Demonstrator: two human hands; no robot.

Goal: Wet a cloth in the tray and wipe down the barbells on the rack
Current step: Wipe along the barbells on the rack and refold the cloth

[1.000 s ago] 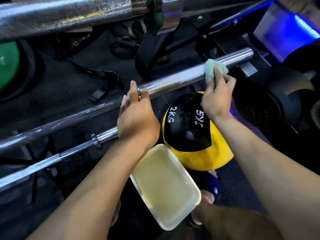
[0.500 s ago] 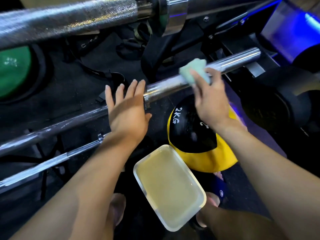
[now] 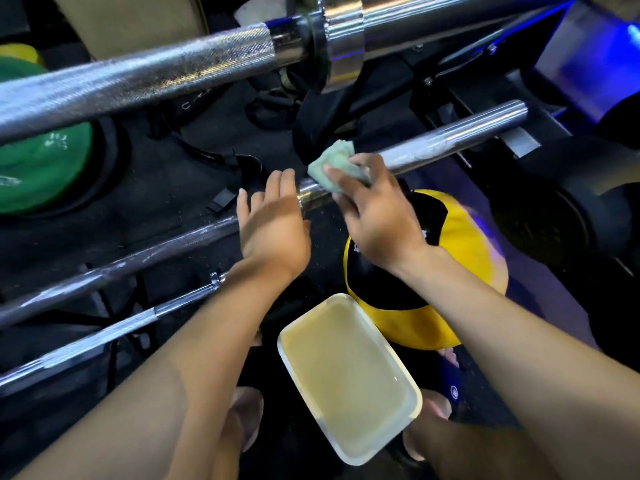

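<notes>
My right hand (image 3: 375, 220) grips a pale green cloth (image 3: 334, 166) and presses it onto the sleeve of the middle barbell (image 3: 446, 142), close to its collar. My left hand (image 3: 273, 225) hovers open with straight fingers just left of the cloth, over the same bar's shaft. A thick knurled barbell (image 3: 138, 77) runs across the top of the view. A thinner bar (image 3: 104, 332) lies lower left. The white tray (image 3: 414, 393) of yellowish water sits on the floor below my hands.
A yellow and black medicine ball (image 3: 464, 244) lies right of the tray, under my right wrist. A green weight plate (image 3: 38, 168) sits at the left, black plates (image 3: 561, 223) at the right. Black straps (image 3: 221, 161) lie on the dark floor. My feet flank the tray.
My right hand has slid the cloth leftward along the barbell sleeve toward the collar. My left hand has lifted off the bar and opened.
</notes>
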